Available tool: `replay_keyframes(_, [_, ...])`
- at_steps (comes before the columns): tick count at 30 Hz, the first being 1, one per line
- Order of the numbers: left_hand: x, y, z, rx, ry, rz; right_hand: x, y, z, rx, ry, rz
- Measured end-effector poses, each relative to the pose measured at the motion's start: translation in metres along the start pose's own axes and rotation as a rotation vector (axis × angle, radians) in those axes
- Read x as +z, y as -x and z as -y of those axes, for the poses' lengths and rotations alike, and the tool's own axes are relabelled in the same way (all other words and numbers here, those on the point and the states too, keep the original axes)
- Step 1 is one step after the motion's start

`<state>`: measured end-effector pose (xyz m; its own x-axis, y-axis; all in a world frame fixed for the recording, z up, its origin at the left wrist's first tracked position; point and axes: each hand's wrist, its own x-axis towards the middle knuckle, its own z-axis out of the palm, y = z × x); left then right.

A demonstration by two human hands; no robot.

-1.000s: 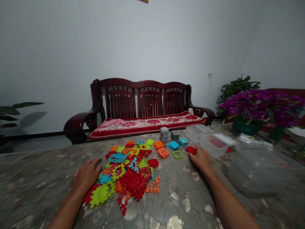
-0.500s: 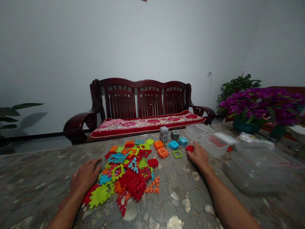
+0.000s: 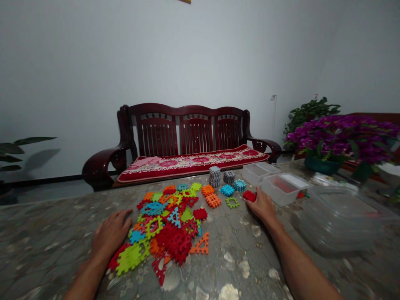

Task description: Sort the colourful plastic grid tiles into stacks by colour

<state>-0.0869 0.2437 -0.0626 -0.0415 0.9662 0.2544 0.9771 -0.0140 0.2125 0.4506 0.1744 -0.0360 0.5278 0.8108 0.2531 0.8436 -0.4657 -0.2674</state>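
My right hand [image 3: 262, 206] is at the right of the small piles, with thumb and forefinger around a red toothed plastic tile [image 3: 249, 196] low over or on the table; the other fingers are partly hidden. My left hand [image 3: 111, 231] lies flat, fingers loosely stretched, beside a loose heap of interlocking plastic tiles [image 3: 175, 239] in red, green, orange and blue. Between the hands are a green square frame tile [image 3: 232, 202], orange tiles [image 3: 213, 201], blue tiles [image 3: 227, 190] and a tall grey stack [image 3: 215, 177] with a shorter dark grey stack [image 3: 229, 177] beside it.
Two clear plastic boxes [image 3: 279, 191] stand beyond my right hand, one with something red inside. A larger clear container [image 3: 337, 221] is at the right, near a pot of purple flowers [image 3: 343, 137]. A wooden bench [image 3: 193, 133] stands behind the patterned table [image 3: 240, 254].
My right hand has shifted slightly, and more of the red tile shows between its fingers. My left hand stays beside the heap; the camera view has moved a little.
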Motion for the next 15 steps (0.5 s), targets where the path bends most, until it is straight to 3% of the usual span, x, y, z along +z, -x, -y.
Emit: replay_keyframes(15, [0.0012,-0.0015,-0.0008,-0.029,0.008,-0.013,-0.0009,0.0090,-0.0073,-0.020,-0.010,-0.057])
